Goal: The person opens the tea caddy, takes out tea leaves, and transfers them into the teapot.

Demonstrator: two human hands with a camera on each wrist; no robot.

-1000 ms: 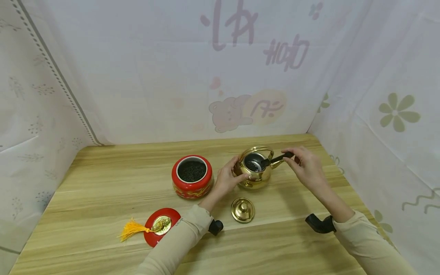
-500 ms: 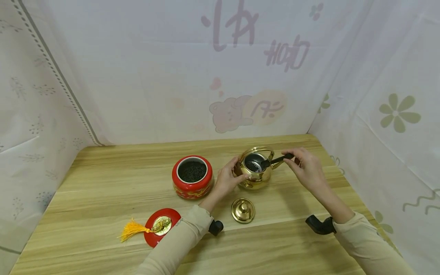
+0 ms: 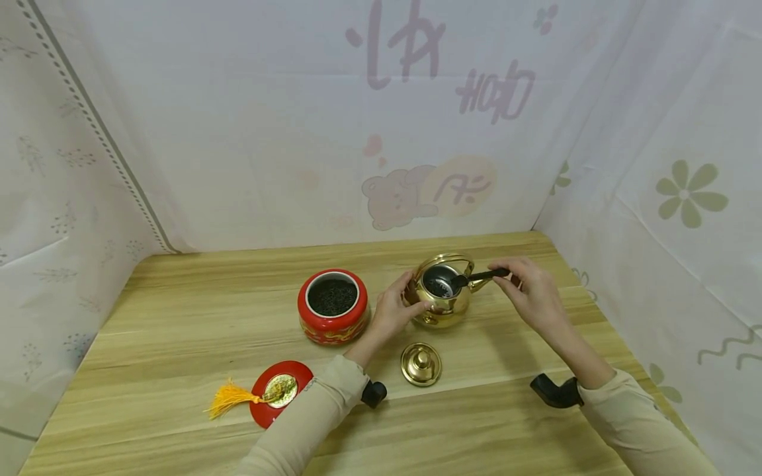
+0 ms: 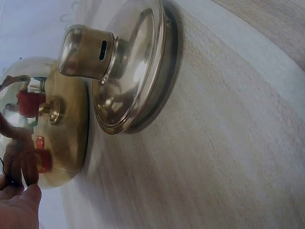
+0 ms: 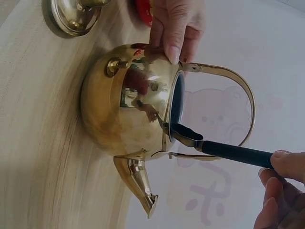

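Note:
A shiny gold kettle [image 3: 443, 309], lidless, stands on the table with its arched handle up and its spout towards the right. My left hand [image 3: 394, 309] holds its left side, the thumb on the front by the rim. In my right hand [image 3: 532, 291] the thumb and fingers pinch the black handle of a tea scoop [image 5: 233, 155]. The scoop's bowl lies at the kettle's mouth, above the spout side, with dark stuff in it. Dark bits show on the steel inside of the kettle. Its gold lid [image 3: 421, 364] lies knob up in front of it.
Left of the kettle stands a red jar [image 3: 333, 325] full of dark tea leaves. A red lid [image 3: 262, 413] with a yellow tassel [image 3: 230, 398] lies nearer, partly behind the left sleeve. Printed cloth [image 3: 268, 132] hangs around the wooden table [image 3: 196, 317].
The handle end of the scoop has dipped slightly. The left hand and the kettle have stayed in place.

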